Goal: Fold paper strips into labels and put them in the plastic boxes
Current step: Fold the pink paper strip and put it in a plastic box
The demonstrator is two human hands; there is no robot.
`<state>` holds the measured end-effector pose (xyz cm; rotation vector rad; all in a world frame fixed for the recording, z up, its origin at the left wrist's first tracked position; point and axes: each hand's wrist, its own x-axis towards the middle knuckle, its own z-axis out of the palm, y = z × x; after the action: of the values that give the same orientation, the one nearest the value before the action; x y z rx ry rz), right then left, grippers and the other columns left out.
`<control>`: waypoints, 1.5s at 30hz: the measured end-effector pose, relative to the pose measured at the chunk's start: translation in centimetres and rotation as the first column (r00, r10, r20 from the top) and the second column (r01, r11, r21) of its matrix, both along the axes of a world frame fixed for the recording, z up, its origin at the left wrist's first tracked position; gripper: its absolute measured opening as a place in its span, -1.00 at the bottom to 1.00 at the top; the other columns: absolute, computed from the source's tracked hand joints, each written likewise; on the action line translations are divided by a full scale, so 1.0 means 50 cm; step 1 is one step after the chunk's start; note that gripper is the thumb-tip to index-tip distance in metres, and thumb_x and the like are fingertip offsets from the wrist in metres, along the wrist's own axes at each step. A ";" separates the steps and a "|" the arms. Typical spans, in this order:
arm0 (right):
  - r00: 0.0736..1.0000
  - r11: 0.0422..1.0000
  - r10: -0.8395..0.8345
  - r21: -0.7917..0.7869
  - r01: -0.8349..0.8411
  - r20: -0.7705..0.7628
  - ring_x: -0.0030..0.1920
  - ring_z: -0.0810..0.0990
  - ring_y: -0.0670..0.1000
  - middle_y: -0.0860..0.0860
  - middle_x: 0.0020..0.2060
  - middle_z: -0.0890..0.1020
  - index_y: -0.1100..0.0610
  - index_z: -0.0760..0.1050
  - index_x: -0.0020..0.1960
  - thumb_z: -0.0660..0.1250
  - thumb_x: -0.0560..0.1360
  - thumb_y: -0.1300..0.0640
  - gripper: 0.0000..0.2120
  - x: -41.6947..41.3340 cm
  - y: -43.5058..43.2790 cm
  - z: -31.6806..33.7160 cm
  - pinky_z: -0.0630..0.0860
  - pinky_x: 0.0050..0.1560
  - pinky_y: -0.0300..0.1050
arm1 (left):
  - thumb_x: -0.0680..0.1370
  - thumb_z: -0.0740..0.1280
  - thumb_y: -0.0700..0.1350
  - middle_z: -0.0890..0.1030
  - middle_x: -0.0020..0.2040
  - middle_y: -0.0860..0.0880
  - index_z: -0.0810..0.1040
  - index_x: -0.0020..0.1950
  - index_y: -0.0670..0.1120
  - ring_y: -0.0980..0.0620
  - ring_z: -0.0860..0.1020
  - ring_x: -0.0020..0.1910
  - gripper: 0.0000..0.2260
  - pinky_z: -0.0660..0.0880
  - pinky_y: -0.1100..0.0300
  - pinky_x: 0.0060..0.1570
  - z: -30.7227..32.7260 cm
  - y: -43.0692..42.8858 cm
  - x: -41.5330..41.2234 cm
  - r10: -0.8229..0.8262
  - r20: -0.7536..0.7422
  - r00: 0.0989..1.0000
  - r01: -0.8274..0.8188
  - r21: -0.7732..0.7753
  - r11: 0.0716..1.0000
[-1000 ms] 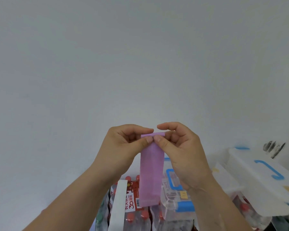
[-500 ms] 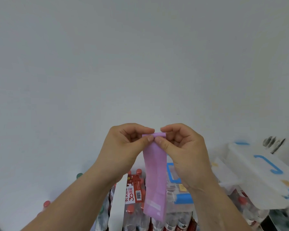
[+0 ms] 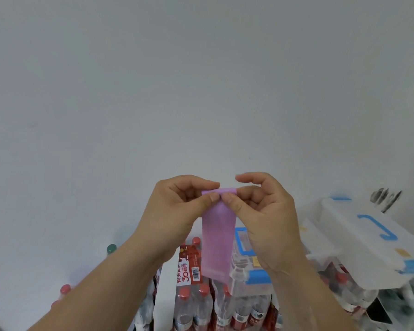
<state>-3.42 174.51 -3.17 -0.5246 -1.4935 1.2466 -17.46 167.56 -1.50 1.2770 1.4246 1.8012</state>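
You are holding a lilac paper strip point(image 3: 216, 247) up in front of a plain, matte grey-white wall point(image 3: 201, 91), well above the clutter below. The strip is thin and smooth, a narrow rectangle with straight parallel edges. Its top end is showing a short flap folded over into a crisp horizontal crease.

Your left hand point(image 3: 177, 211) is pinching the left part of that folded end, with the thumb in front and curled fingers point(image 3: 194, 186) behind. Your right hand point(image 3: 265, 223) is pinching the right part, its thumb tip lying just beside the left thumb tip and its index finger arching clear above the fold. Both sets of fingers are closing narrowly on the paper.

The strip's long axis is running vertically. The folded end is pointing up between your hands, and the free end is hanging straight down with its flat face toward you. Its lower edge is showing in front of a clear plastic box point(image 3: 244, 280) with a blue handle and a blue latch.

To the right, a white, opaque plastic box point(image 3: 359, 237) with a blue handle on its lid is sitting tilted. Below both, shrink-wrapped water bottles point(image 3: 194, 304) with red caps and red labels are standing packed together. I cannot tell whether the boxes are resting directly on them.
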 end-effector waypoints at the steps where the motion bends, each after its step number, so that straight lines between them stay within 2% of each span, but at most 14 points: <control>1: 1.000 1.000 -0.009 0.000 0.009 0.003 -0.18 0.75 0.01 0.05 -0.25 0.74 0.06 0.57 0.05 0.51 0.44 0.26 -0.75 0.000 -0.002 -0.001 0.65 -0.15 -0.19 | 0.48 0.44 -0.33 0.70 -0.29 0.00 0.71 -0.08 -0.14 0.19 0.60 -0.33 -0.88 0.47 0.41 -0.35 -0.001 0.000 0.001 -0.002 0.007 1.000 0.002 0.009 1.000; 5: 1.000 0.999 -0.027 0.032 0.027 0.001 -0.26 0.69 -0.04 0.03 -0.32 0.69 0.09 0.61 -0.05 0.52 0.42 0.32 -0.80 0.007 0.001 -0.001 0.65 -0.18 -0.19 | 0.48 0.44 -0.34 0.72 -0.23 -0.09 0.71 -0.07 -0.17 0.11 0.65 -0.26 -0.89 0.53 0.35 -0.28 0.001 -0.001 0.003 -0.014 0.019 1.000 0.013 0.017 1.000; 10: 0.998 0.997 -0.046 0.069 0.044 0.037 -0.24 0.68 -0.04 0.01 -0.31 0.69 0.02 0.64 -0.09 0.54 0.40 0.29 -0.79 0.025 0.011 0.007 0.67 -0.15 -0.15 | 0.49 0.44 -0.31 0.73 -0.17 -0.16 0.71 -0.04 -0.19 -0.05 0.71 -0.16 -0.90 0.62 0.20 -0.22 0.008 0.001 0.006 -0.029 0.009 1.000 0.030 -0.001 1.000; 14: 0.994 0.992 -0.099 0.085 0.096 0.035 -0.18 0.71 -0.03 -0.01 -0.25 0.73 0.01 0.65 -0.10 0.55 0.39 0.23 -0.82 0.025 0.009 0.003 0.66 -0.11 -0.17 | 0.46 0.48 -0.31 0.73 -0.22 -0.05 0.73 -0.12 -0.06 0.00 0.71 -0.19 -0.85 0.63 0.22 -0.18 0.004 0.005 0.017 0.035 -0.065 0.997 -0.034 0.013 0.999; 17: 0.996 0.995 -0.091 0.049 0.091 -0.007 -0.19 0.72 -0.02 0.02 -0.24 0.74 0.05 0.63 -0.09 0.52 0.33 0.08 -0.82 0.025 0.002 0.003 0.66 -0.12 -0.18 | 0.42 0.51 -0.30 0.73 -0.21 -0.03 0.74 -0.17 0.01 -0.01 0.70 -0.15 -0.81 0.63 0.20 -0.10 0.004 0.003 0.020 0.035 -0.087 0.996 -0.033 0.029 0.999; 23: 0.999 0.999 -0.036 0.040 0.037 -0.022 -0.15 0.73 -0.06 0.00 -0.20 0.75 0.09 0.64 -0.04 0.49 0.42 0.30 -0.82 0.026 0.002 0.000 0.63 -0.10 -0.25 | 0.43 0.47 -0.37 0.73 -0.16 -0.11 0.72 -0.12 -0.11 -0.04 0.71 -0.12 -0.82 0.62 0.22 -0.12 0.004 0.000 0.019 -0.062 0.000 0.998 0.062 0.014 0.998; 26: 0.999 0.999 -0.015 0.033 0.016 -0.038 -0.18 0.71 -0.09 -0.02 -0.23 0.74 0.09 0.63 -0.03 0.50 0.36 0.23 -0.80 0.032 0.004 0.003 0.63 -0.12 -0.26 | 0.47 0.45 -0.32 0.73 -0.17 -0.14 0.71 -0.05 -0.13 -0.04 0.71 -0.16 -0.87 0.61 0.21 -0.22 0.001 0.001 0.022 -0.090 0.052 0.995 0.091 -0.018 0.996; 29: 1.000 1.000 0.013 0.007 -0.013 0.005 -0.18 0.73 -0.04 0.02 -0.24 0.74 0.08 0.59 0.06 0.47 0.37 0.15 -0.73 0.036 0.003 0.003 0.65 -0.14 -0.20 | 0.46 0.47 -0.31 0.73 -0.17 -0.12 0.73 -0.09 -0.10 -0.05 0.71 -0.14 -0.87 0.61 0.18 -0.16 -0.004 0.003 0.022 -0.062 0.030 0.998 0.062 -0.005 0.998; 32: 0.999 1.000 -0.024 0.011 0.024 0.036 -0.18 0.72 0.02 0.07 -0.23 0.74 0.08 0.62 0.01 0.45 0.40 0.07 -0.79 0.035 0.003 -0.003 0.67 -0.12 -0.12 | 0.44 0.49 -0.34 0.74 -0.17 -0.08 0.74 -0.12 -0.10 -0.02 0.71 -0.11 -0.85 0.61 0.23 -0.09 -0.006 0.003 0.022 -0.050 -0.018 0.999 0.050 0.007 0.999; 35: 0.999 0.999 -0.046 0.024 0.045 0.018 -0.17 0.71 -0.01 0.05 -0.22 0.73 0.14 0.65 -0.07 0.47 0.39 0.11 -0.85 0.035 0.006 -0.007 0.66 -0.11 -0.16 | 0.42 0.49 -0.32 0.74 -0.17 -0.08 0.73 -0.11 -0.09 -0.03 0.71 -0.12 -0.85 0.63 0.19 -0.10 -0.007 0.001 0.023 -0.046 -0.019 0.999 0.046 0.009 0.999; 37: 0.999 0.999 -0.036 0.026 0.036 0.003 -0.17 0.71 -0.04 0.03 -0.22 0.74 0.15 0.65 -0.07 0.48 0.38 0.14 -0.86 0.038 0.007 -0.007 0.64 -0.12 -0.22 | 0.40 0.51 -0.23 0.72 -0.18 -0.13 0.73 -0.07 -0.11 -0.07 0.71 -0.14 -0.87 0.65 0.12 -0.13 -0.006 -0.001 0.026 -0.057 0.030 0.998 0.057 0.005 0.998; 39: 1.000 0.999 -0.023 0.030 0.023 0.001 -0.17 0.72 -0.06 0.02 -0.22 0.74 0.14 0.64 -0.06 0.49 0.40 0.20 -0.88 0.041 0.006 -0.008 0.62 -0.12 -0.25 | 0.37 0.50 -0.13 0.73 -0.19 -0.12 0.73 -0.08 -0.12 -0.06 0.71 -0.16 -0.84 0.63 0.16 -0.18 -0.008 -0.001 0.027 -0.056 0.040 0.998 0.056 -0.011 0.998; 42: 1.000 1.000 -0.001 -0.017 0.001 -0.009 -0.18 0.73 -0.02 0.05 -0.25 0.74 0.12 0.60 0.01 0.49 0.39 0.17 -0.79 0.043 0.003 -0.012 0.64 -0.13 -0.22 | 0.43 0.50 -0.19 0.72 -0.21 -0.11 0.72 -0.09 -0.12 0.01 0.69 -0.20 -0.92 0.59 0.24 -0.21 -0.011 0.000 0.030 -0.038 0.026 0.999 0.038 -0.019 0.999; 45: 1.000 0.999 0.000 -0.034 0.000 0.016 -0.19 0.73 0.01 0.09 -0.25 0.74 0.14 0.58 0.00 0.46 0.48 0.25 -0.87 0.043 0.002 -0.017 0.66 -0.13 -0.18 | 0.44 0.49 -0.26 0.73 -0.22 -0.08 0.71 -0.10 -0.11 0.04 0.69 -0.21 -0.91 0.58 0.27 -0.19 -0.014 0.002 0.032 -0.024 0.039 0.999 0.024 -0.005 1.000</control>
<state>-1.25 174.61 -4.00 -0.5577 -1.4881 1.2722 -15.87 167.64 -2.20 1.2435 1.3869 1.7954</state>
